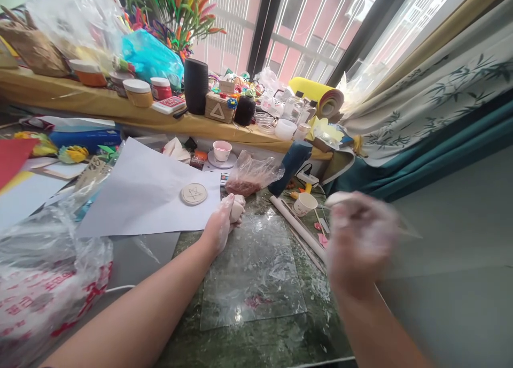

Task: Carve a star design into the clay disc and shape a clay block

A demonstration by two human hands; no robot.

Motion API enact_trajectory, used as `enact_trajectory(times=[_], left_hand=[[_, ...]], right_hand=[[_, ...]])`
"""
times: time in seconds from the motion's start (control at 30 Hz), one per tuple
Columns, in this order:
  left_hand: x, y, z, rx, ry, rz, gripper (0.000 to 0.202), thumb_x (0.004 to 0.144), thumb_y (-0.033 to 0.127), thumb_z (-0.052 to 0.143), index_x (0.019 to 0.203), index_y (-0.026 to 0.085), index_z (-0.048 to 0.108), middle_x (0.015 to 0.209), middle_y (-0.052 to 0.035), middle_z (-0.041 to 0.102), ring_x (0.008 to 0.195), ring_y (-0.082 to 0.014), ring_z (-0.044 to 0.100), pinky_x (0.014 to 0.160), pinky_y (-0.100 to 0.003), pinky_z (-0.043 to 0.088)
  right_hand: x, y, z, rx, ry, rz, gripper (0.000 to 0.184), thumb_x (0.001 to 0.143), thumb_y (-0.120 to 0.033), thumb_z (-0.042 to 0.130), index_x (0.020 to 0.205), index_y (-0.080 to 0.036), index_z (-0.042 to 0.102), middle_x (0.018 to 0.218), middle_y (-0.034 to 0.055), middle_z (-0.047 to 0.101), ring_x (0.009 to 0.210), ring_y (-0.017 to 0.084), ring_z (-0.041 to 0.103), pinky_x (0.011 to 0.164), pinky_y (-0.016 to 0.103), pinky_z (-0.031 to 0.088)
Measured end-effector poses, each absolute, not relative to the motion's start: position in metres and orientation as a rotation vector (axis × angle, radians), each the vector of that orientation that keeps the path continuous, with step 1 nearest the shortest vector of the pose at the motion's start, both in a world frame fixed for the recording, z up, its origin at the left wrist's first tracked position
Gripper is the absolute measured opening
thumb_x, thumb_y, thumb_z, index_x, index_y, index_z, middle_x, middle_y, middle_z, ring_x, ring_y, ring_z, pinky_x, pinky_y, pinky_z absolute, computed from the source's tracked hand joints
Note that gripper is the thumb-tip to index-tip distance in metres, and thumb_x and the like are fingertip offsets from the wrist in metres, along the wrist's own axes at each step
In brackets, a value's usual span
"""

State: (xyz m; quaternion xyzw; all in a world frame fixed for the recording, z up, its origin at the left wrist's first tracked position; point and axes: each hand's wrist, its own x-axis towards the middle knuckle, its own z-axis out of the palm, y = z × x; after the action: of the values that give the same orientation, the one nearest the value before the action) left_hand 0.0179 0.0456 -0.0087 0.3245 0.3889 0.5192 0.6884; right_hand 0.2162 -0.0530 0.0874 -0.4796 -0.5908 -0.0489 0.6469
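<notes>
At the lower left of the worktable, a crumpled plastic bag with red print (52,298) lies beside a white paper sheet (148,197). On that sheet, near its right edge, rests a pale clay disc (193,194) marked with a five-pointed star. Just right of the disc, the left hand (219,226), dusted white, closes its fingers around a white clay lump (239,210) near the upper edge of a clear flat sheet (256,271), which is smeared with white and a reddish patch. Beyond the lump stand a small white cup (222,152) with pink contents and a clear plastic bag of brown material (250,178). Farther right, a pale tube (298,226) lies slantwise, with a paper cup (305,204) just beside it. Raised at the right, the right hand (363,239) is motion-blurred, fingers curled; something pale (340,198) shows at its fingertips, but I cannot tell how firmly they grip it. Behind that hand hangs a teal curtain (436,167).
</notes>
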Motion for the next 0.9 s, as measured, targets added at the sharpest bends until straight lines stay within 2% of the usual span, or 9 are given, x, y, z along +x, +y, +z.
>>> enact_trajectory(times=[0.07, 0.1, 0.17, 0.27, 0.4, 0.57, 0.67, 0.8, 0.9], left_hand=[[0.018, 0.045, -0.008, 0.722, 0.873, 1.171, 0.057, 0.077, 0.072, 0.074, 0.094, 0.018, 0.066, 0.075, -0.0006, 0.064, 0.056, -0.0114, 0.051, 0.052, -0.023, 0.041], [0.018, 0.045, -0.008, 0.722, 0.874, 1.174, 0.057, 0.078, 0.072, 0.073, 0.094, 0.018, 0.066, 0.075, -0.0006, 0.063, 0.056, -0.0115, 0.051, 0.052, -0.023, 0.041], [0.018, 0.045, -0.007, 0.728, 0.881, 1.175, 0.056, 0.079, 0.072, 0.073, 0.093, 0.018, 0.066, 0.076, -0.0008, 0.063, 0.057, -0.0120, 0.051, 0.052, -0.024, 0.042], [0.018, 0.045, -0.006, 0.743, 0.887, 1.162, 0.054, 0.080, 0.070, 0.073, 0.093, 0.018, 0.067, 0.077, -0.0017, 0.064, 0.058, -0.0126, 0.053, 0.053, -0.024, 0.043], [0.018, 0.045, -0.006, 0.717, 0.889, 1.162, 0.054, 0.081, 0.069, 0.073, 0.094, 0.018, 0.067, 0.076, -0.0013, 0.064, 0.057, -0.0117, 0.051, 0.052, -0.023, 0.041], [0.017, 0.047, -0.010, 0.744, 0.868, 1.162, 0.051, 0.080, 0.067, 0.074, 0.092, 0.018, 0.067, 0.075, -0.0004, 0.064, 0.057, -0.0119, 0.052, 0.052, -0.024, 0.042], [0.017, 0.047, -0.010, 0.721, 0.882, 1.168, 0.052, 0.081, 0.069, 0.074, 0.091, 0.018, 0.066, 0.073, -0.0001, 0.064, 0.055, -0.0113, 0.051, 0.053, -0.023, 0.042], [0.017, 0.046, -0.007, 0.714, 0.881, 1.174, 0.053, 0.080, 0.069, 0.074, 0.091, 0.018, 0.066, 0.074, -0.0005, 0.065, 0.055, -0.0110, 0.051, 0.052, -0.023, 0.041], [0.017, 0.045, -0.005, 0.731, 0.867, 1.181, 0.053, 0.079, 0.069, 0.074, 0.089, 0.018, 0.066, 0.074, -0.0006, 0.065, 0.055, -0.0110, 0.050, 0.052, -0.023, 0.040]], right_hand=[[0.210, -0.064, 0.047, -1.231, -1.707, 0.048, 0.016, 0.094, -0.031, 0.074, 0.110, -0.030, 0.072, 0.100, 0.0015, 0.074, 0.091, 0.022, 0.073, 0.085, 0.039, 0.061], [0.207, -0.069, 0.025, -1.318, -1.831, 0.121, 0.020, 0.093, -0.034, 0.074, 0.113, -0.029, 0.073, 0.104, 0.0033, 0.075, 0.095, 0.024, 0.073, 0.086, 0.041, 0.061], [0.205, -0.078, -0.010, -1.541, -1.750, 0.138, 0.028, 0.097, -0.036, 0.068, 0.123, -0.027, 0.070, 0.115, 0.0082, 0.074, 0.104, 0.028, 0.072, 0.090, 0.045, 0.061], [0.200, -0.083, -0.033, -1.633, -1.682, 0.177, 0.032, 0.099, -0.035, 0.062, 0.129, -0.024, 0.065, 0.121, 0.0106, 0.072, 0.110, 0.029, 0.069, 0.095, 0.047, 0.059], [0.190, -0.071, -0.031, -1.599, -1.938, 0.150, 0.043, 0.097, -0.031, 0.065, 0.139, -0.024, 0.061, 0.132, 0.0127, 0.071, 0.125, 0.034, 0.062, 0.108, 0.055, 0.051], [0.184, -0.061, -0.031, -1.593, -2.084, 0.058, 0.024, 0.098, -0.019, 0.062, 0.121, -0.024, 0.069, 0.123, 0.0099, 0.076, 0.119, 0.033, 0.065, 0.104, 0.055, 0.050], [0.185, -0.066, -0.034, -1.429, -2.172, 0.078, 0.023, 0.100, -0.016, 0.059, 0.117, -0.025, 0.071, 0.121, 0.0084, 0.076, 0.113, 0.028, 0.067, 0.103, 0.049, 0.051], [0.196, -0.065, -0.032, -1.420, -1.850, 0.282, 0.017, 0.100, -0.026, 0.064, 0.114, -0.024, 0.074, 0.115, 0.0083, 0.076, 0.107, 0.025, 0.071, 0.097, 0.042, 0.058], [0.217, -0.051, 0.003, -1.555, -1.496, 0.398, 0.022, 0.096, -0.039, 0.069, 0.108, -0.022, 0.077, 0.110, 0.0095, 0.075, 0.099, 0.026, 0.073, 0.088, 0.042, 0.062]])
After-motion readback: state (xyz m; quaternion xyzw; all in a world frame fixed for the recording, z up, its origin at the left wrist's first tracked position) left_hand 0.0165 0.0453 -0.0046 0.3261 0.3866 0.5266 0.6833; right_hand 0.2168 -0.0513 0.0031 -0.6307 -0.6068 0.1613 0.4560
